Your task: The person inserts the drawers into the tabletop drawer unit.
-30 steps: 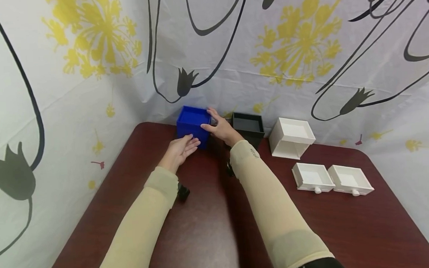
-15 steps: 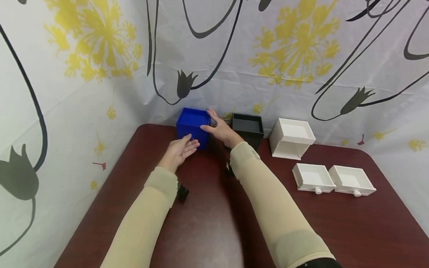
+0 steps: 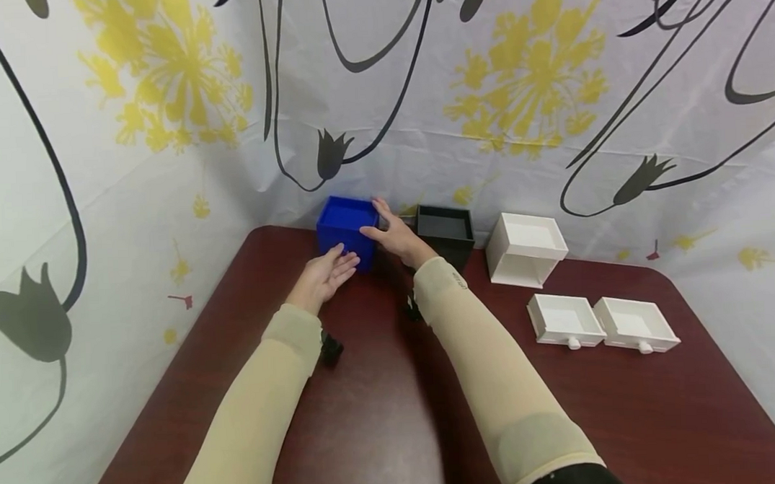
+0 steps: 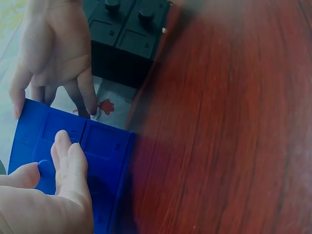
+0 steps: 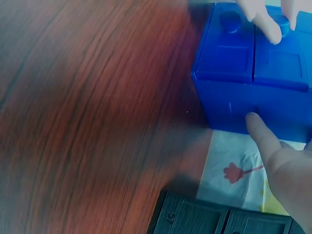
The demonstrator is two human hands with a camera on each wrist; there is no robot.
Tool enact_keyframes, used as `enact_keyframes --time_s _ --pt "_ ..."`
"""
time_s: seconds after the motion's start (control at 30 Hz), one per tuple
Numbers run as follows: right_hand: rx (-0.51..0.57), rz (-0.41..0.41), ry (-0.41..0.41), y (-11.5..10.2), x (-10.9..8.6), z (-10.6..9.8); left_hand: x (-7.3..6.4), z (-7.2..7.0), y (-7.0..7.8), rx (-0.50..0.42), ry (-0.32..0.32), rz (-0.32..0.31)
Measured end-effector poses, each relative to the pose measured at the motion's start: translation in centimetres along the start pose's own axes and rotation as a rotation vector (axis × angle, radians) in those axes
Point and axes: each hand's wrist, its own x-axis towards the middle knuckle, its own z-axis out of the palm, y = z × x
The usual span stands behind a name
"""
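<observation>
A blue box [image 3: 346, 213] with two knobbed drawer fronts stands at the table's back left corner. My left hand [image 3: 320, 277] is at its front, palm turned sideways. In the left wrist view, its thumb and index finger pinch one drawer's round knob [image 4: 46, 168], while the other fingers stretch out straight over the blue front. My right hand [image 3: 396, 234] steadies the box from its right side with spread, straight fingers. Its thumb [image 5: 256, 122] presses on the side wall, and a fingertip reaches the upper back edge. Both drawer fronts sit level with the box.
Right of the blue box stands a similar black box [image 3: 445, 228], partly hidden by my right hand. Farther right is a white box [image 3: 530, 236] with an open front. Two white drawers [image 3: 565, 317] lie before it. A patterned cloth [image 3: 387, 90] hangs behind the table.
</observation>
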Motion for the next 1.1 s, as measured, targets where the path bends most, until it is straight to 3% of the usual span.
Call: enact_keyframes --time_s 0.17,0.27,0.43,0.57,0.67,0.9,1.1 --pt "-0.094 0.016 -0.009 -1.2 -0.6 0.4 -0.1 0.1 0.2 -0.056 0.000 -0.018" --pt "-0.169 0.029 -0.044 -2.8 -2.0 0.2 -0.2 0.3 0.0 -0.066 -0.007 -0.017" --pt "-0.215 -0.083 -0.093 -5.9 -5.8 -1.8 -0.3 0.1 0.1 -0.047 0.006 -0.021" --pt "-0.223 -0.224 -0.016 -7.1 -8.9 -5.9 -0.3 0.1 0.2 -0.003 0.003 -0.014" --pt "-0.228 -0.248 0.084 -7.1 -10.9 -10.2 -0.3 0.1 0.2 0.036 0.006 0.003" --pt "-0.203 -0.094 0.317 -2.8 -14.5 -21.1 -0.5 0.2 0.1 0.087 0.015 0.015" --pt "-0.219 0.055 0.321 2.4 -17.2 -26.4 -0.6 0.3 -0.1 0.081 0.028 0.021"
